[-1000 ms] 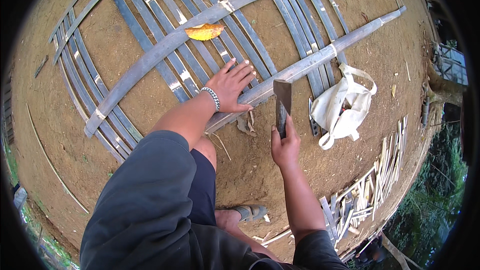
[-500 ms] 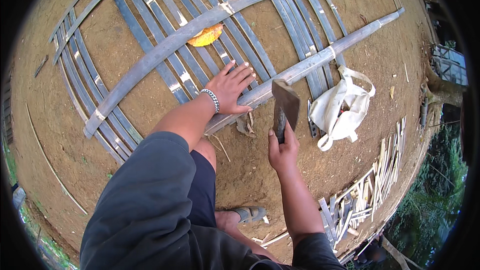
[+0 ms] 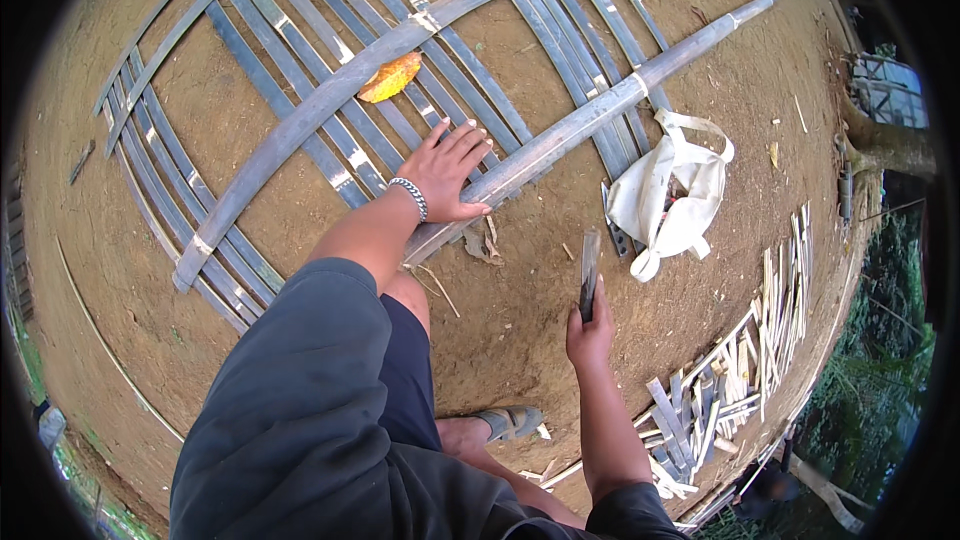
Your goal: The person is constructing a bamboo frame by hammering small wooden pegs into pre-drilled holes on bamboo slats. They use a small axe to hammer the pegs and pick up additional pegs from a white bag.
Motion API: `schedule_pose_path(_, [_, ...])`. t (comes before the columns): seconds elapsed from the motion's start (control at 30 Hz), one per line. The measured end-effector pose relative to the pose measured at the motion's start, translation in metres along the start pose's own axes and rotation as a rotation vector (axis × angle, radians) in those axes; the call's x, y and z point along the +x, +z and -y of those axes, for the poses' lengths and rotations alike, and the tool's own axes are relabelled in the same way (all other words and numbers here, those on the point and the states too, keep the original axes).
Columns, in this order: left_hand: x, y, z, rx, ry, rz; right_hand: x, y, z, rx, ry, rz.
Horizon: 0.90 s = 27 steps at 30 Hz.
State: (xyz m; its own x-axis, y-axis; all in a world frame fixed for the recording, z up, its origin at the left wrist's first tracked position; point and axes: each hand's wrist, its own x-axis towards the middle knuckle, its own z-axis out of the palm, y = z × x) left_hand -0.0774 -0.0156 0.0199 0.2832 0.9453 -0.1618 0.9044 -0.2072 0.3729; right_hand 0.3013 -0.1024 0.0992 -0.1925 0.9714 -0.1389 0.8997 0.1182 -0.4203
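My left hand (image 3: 443, 180) lies flat with its fingers spread on dark bamboo slats (image 3: 300, 130). Its thumb rests along a long split bamboo pole (image 3: 540, 147) that crosses the slats at their near end. My right hand (image 3: 590, 332) is closed round a dark, broad-bladed tool (image 3: 588, 270). The tool now shows nearly edge-on, upright and apart from the bamboo; its exact kind I cannot tell. A second, curved bamboo strip (image 3: 320, 105) runs across the slats farther off, with a yellow-orange leaf (image 3: 390, 78) beside it.
Right of the pole sits a white cloth bag (image 3: 672, 195) with a dark flat strip (image 3: 613, 220) beside it. A pile of pale split sticks (image 3: 735, 365) lies at the lower right. My sandalled foot (image 3: 500, 422) stands on bare soil. A tree trunk (image 3: 890, 145) rises at the far right.
My right hand has drawn back toward me and slightly right, turning the tool from its broad face to its edge. My left hand stays on the bamboo; the view has shifted a little.
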Motion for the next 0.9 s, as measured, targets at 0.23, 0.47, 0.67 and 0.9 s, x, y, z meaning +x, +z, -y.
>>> schedule_pose_path(0.23, [0.003,-0.011,-0.009,0.074,-0.045,0.040,-0.062,-0.005,-0.052,-0.176,0.418,0.079])
schedule_pose_path(0.47, [0.015,-0.008,-0.033,0.021,-0.203,0.044,-0.080,0.008,-0.062,-0.338,0.401,-0.037])
schedule_pose_path(0.67, [0.026,0.010,-0.089,-0.023,-0.334,-0.107,-0.050,0.016,-0.018,-0.156,0.206,-0.119])
schedule_pose_path(0.9, [0.043,0.009,-0.081,0.011,-0.287,-0.068,0.031,0.040,0.047,0.148,0.116,-0.078])
